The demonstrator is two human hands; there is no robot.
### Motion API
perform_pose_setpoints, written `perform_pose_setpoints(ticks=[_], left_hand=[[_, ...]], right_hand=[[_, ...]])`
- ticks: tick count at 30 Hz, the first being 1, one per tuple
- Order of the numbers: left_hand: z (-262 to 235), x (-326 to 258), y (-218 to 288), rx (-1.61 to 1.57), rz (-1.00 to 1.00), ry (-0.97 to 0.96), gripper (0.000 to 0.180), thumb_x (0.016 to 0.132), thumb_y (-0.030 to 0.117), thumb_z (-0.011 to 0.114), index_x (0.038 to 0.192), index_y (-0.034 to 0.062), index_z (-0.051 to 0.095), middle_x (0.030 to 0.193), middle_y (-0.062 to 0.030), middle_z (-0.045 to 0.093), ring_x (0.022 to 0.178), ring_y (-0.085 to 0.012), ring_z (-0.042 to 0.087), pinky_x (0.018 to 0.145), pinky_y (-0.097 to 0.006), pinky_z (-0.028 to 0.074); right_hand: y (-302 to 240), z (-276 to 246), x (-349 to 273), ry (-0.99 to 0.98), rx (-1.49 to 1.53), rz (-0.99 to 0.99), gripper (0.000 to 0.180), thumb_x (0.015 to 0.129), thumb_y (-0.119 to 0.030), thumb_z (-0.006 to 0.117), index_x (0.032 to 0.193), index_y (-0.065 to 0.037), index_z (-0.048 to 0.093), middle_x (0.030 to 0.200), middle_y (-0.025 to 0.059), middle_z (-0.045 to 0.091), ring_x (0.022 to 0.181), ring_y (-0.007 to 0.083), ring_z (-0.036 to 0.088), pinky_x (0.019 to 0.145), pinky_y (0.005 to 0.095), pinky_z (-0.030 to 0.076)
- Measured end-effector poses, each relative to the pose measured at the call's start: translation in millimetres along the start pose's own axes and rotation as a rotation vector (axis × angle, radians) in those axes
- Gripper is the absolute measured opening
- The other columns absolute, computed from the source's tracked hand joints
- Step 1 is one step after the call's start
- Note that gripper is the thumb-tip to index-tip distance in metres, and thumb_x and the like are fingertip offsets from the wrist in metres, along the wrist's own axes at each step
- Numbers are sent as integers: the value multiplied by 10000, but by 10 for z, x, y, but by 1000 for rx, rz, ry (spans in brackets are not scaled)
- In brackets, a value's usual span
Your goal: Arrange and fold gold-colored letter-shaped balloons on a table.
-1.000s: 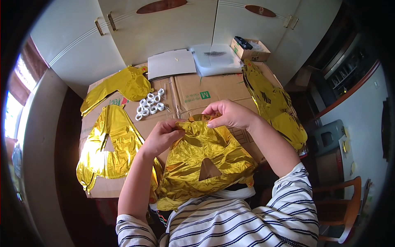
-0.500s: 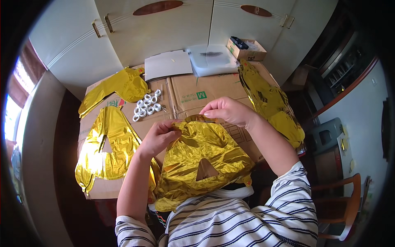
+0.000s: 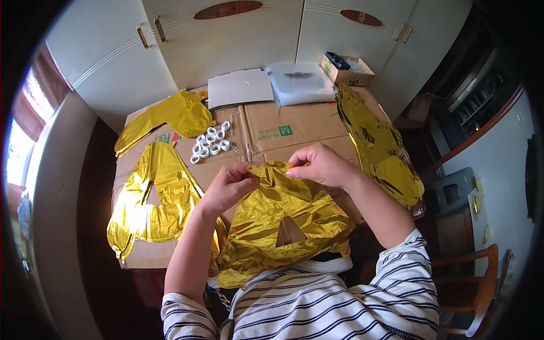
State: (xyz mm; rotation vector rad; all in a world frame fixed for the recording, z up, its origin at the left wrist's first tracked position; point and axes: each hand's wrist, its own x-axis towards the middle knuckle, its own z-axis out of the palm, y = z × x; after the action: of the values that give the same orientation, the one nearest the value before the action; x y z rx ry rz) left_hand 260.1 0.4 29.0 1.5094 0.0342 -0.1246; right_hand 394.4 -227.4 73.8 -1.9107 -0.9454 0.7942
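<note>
"At the near edge, before the striped shirt (image 3: 323,306), what is being worked?"

"One gold foil piece (image 3: 277,207), limp and creased, with a triangular opening towards its lower part. It is raised by its top edge at the near side of the cardboard (image 3: 323,127). The left hand (image 3: 232,184) pinches the upper left corner between thumb and fingers; the right hand (image 3: 323,165) pinches the top edge a little to the right."

"How far along does this appear?"

"Judged from the fingers, the top edge is the part in hand and seems unfinished. The piece is spread enough to show its outline, yet slack throughout."

"And beyond the hands?"

"To the left lies a second foil piece (image 3: 170,190), also with an opening; to the right, a crumpled foil bundle (image 3: 379,150). Farther off are the white rings (image 3: 211,139), grouped and untouched, and a curved foil piece (image 3: 181,116). All the foil lies slack; which pieces are done and which remain cannot be told."

"At the far side?"

"A grey sheet (image 3: 241,90), a translucent plastic package (image 3: 300,93) and a small open box (image 3: 343,75), all apart from the hands, stand before the cabinet doors (image 3: 238,48)."
</note>
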Motion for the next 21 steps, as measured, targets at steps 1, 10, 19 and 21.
perform_pose_setpoints(ticks=[1, 10, 19, 21], left_hand=[[-1, -7, 8, 1, -10, -24, 327, 926, 30, 592, 1250, 11, 621, 943, 21, 661, 817, -32, 575, 737, -201, 477], [-112, -414, -49, 117, 73, 47, 465, 924, 98, 651, 1366, 23, 528, 1072, -47, 651, 927, -104, 615, 830, -259, 508], [-587, -833, -376, 192, 162, 296, 389, 935, 72, 617, 1306, -30, 565, 1000, -54, 650, 902, -110, 605, 812, -244, 493], [-633, -887, -394, 112, 201, 340, 385, 951, 97, 610, 1308, -37, 559, 998, -39, 635, 887, -88, 585, 812, -233, 484]], right_hand=[[-53, 28, -64, 47, -39, -22, 166, 879, -126, 711, 972, 11, 707, 800, 16, 694, 731, 74, 597, 720, 263, 494], [435, -151, -1684, 532, -27, 108, 152, 885, -107, 699, 946, 28, 668, 749, 1, 627, 692, 46, 534, 632, 228, 450], [2137, -409, -5038, 1297, 637, 643, 106, 928, -147, 652, 977, -57, 622, 839, 16, 633, 662, 123, 589, 621, 281, 485], [2664, -241, -5764, 1441, 636, 823, 114, 906, -169, 667, 941, -67, 630, 779, 23, 616, 597, 140, 567, 563, 303, 475]])
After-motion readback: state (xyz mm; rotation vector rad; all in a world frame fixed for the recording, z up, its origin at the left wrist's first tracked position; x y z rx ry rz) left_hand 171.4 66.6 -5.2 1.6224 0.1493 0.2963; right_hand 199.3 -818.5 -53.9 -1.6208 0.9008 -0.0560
